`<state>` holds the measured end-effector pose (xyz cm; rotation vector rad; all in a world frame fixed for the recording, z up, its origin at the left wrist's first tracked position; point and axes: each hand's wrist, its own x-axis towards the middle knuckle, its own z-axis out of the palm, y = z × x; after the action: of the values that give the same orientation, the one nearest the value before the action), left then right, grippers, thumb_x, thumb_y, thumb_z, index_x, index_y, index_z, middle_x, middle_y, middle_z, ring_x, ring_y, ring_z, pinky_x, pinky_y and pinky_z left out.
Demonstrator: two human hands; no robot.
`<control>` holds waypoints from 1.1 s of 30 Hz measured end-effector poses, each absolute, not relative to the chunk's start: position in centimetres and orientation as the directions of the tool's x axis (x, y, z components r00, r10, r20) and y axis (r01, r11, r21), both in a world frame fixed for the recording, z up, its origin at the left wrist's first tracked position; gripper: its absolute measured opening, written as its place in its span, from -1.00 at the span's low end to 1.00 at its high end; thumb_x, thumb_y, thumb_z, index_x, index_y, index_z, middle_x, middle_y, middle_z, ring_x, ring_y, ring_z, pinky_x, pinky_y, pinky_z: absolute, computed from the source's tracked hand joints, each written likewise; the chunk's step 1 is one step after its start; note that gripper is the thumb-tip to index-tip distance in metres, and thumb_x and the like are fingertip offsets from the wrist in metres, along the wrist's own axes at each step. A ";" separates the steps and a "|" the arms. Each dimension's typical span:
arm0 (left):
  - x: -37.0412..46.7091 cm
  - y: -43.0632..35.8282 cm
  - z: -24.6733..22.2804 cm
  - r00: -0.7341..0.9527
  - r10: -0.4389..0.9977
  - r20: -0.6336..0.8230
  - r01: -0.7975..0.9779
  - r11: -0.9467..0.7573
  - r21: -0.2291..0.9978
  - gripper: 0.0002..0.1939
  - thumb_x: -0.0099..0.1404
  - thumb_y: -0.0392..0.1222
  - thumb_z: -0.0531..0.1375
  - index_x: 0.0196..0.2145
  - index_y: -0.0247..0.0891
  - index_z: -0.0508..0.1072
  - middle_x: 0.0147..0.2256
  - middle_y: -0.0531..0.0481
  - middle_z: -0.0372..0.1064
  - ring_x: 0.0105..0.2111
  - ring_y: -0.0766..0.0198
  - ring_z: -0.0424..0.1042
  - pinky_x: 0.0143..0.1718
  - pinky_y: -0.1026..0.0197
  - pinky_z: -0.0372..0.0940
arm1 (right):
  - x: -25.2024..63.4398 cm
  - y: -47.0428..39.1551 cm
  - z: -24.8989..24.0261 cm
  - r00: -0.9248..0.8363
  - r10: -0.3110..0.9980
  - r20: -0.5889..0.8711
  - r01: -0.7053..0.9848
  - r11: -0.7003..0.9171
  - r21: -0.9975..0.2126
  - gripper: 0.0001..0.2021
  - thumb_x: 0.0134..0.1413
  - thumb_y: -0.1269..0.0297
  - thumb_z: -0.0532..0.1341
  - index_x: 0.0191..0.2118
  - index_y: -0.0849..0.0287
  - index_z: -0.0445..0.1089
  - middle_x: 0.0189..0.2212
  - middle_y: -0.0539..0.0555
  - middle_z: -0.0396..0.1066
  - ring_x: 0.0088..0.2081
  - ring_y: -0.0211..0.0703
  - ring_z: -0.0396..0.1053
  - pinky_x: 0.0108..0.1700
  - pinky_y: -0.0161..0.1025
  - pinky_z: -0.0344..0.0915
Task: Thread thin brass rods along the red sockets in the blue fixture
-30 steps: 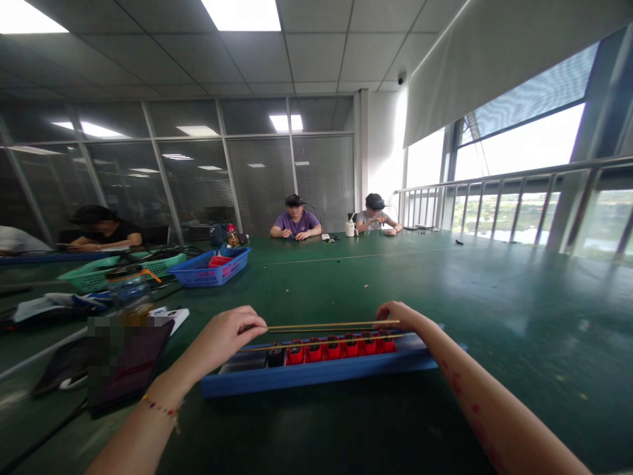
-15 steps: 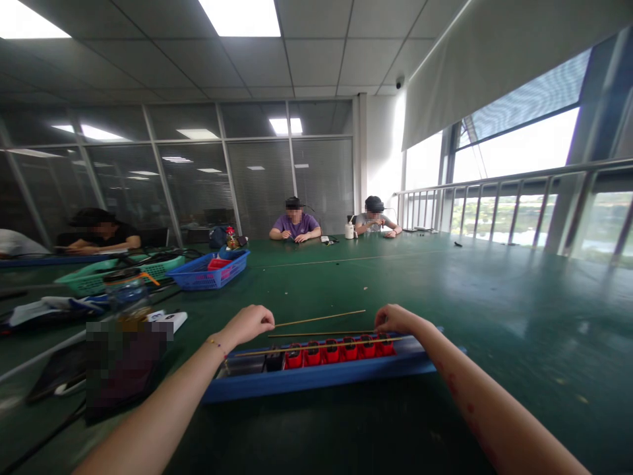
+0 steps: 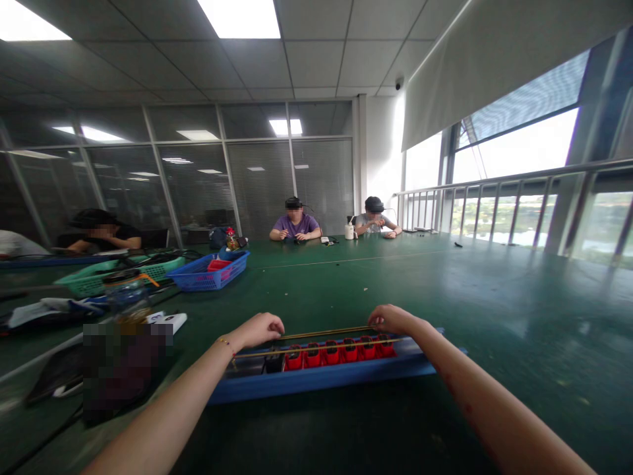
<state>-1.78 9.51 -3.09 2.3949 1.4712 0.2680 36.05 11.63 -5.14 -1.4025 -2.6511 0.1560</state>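
Note:
My left hand is closed in a pinch at the left end of thin, tan wooden sticks. My right hand pinches around their right end. The sticks lie close together, stretched across the far side of a long blue tray. Another thin stick runs lengthwise over the tray. Beneath it, several red cups with dark contents stand in a row. A black piece sits left of the cups. My fingertips partly hide the stick ends.
On the left are a blue basket holding a red container, a green basket, a jar and a dark pouch. Two people work across the green table; another person sits at far left.
My left hand has moved right and slightly down, bringing its slanted stick down beside the one at my right hand. My right hand has shifted slightly left.

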 end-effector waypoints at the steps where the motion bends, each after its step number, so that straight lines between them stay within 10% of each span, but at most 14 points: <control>1: -1.7 9.2 -2.7 0.453 0.891 0.001 0.828 -0.421 0.371 -0.70 0.08 -0.02 0.07 -0.31 -0.22 0.45 -0.36 0.01 0.45 -0.36 0.27 0.40 -0.37 0.35 0.21 | 36.0 11.6 -5.1 -0.557 0.827 0.077 0.812 0.562 -0.157 -0.72 -0.15 0.39 0.11 -0.26 0.09 0.45 -0.35 0.02 0.46 -0.32 -0.17 0.38 -0.29 -0.36 0.25; 12: -1.5 0.6 2.9 0.508 0.860 -0.048 0.807 -0.455 0.377 -0.69 0.12 0.05 0.05 -0.31 -0.20 0.39 -0.47 0.08 0.39 -0.48 0.31 0.34 -0.52 0.38 0.10 | 36.0 11.6 -5.3 -0.538 0.837 0.099 0.821 0.547 -0.165 -0.72 -0.21 0.44 0.08 -0.34 0.10 0.46 -0.41 0.00 0.47 -0.37 -0.20 0.39 -0.33 -0.39 0.24; 25: -2.6 1.4 4.6 0.391 0.880 0.268 0.882 -0.442 0.165 -0.78 0.11 -0.05 0.06 -0.38 -0.14 0.44 -0.46 0.10 0.41 -0.48 0.31 0.34 -0.48 0.36 0.07 | 36.4 11.7 -5.8 -0.474 0.873 0.115 0.848 0.487 -0.209 -0.71 -0.19 0.41 0.12 -0.25 0.13 0.41 -0.38 0.02 0.45 -0.35 -0.18 0.37 -0.34 -0.37 0.22; 33: -4.1 7.6 1.2 0.385 0.907 0.169 0.901 -0.409 0.143 -0.79 0.11 -0.09 0.05 -0.39 -0.17 0.44 -0.38 0.05 0.44 -0.38 0.27 0.38 -0.40 0.35 0.12 | 36.7 12.0 -6.3 -0.390 0.901 0.192 0.881 0.425 -0.207 -0.19 -0.28 0.26 0.24 0.17 0.15 -0.09 0.01 0.20 0.18 -0.01 0.01 0.17 -0.10 -0.18 0.16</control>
<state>-4.12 7.58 1.19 2.5909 1.6927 0.3438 36.69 11.99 -6.32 -1.5470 -2.4085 0.1019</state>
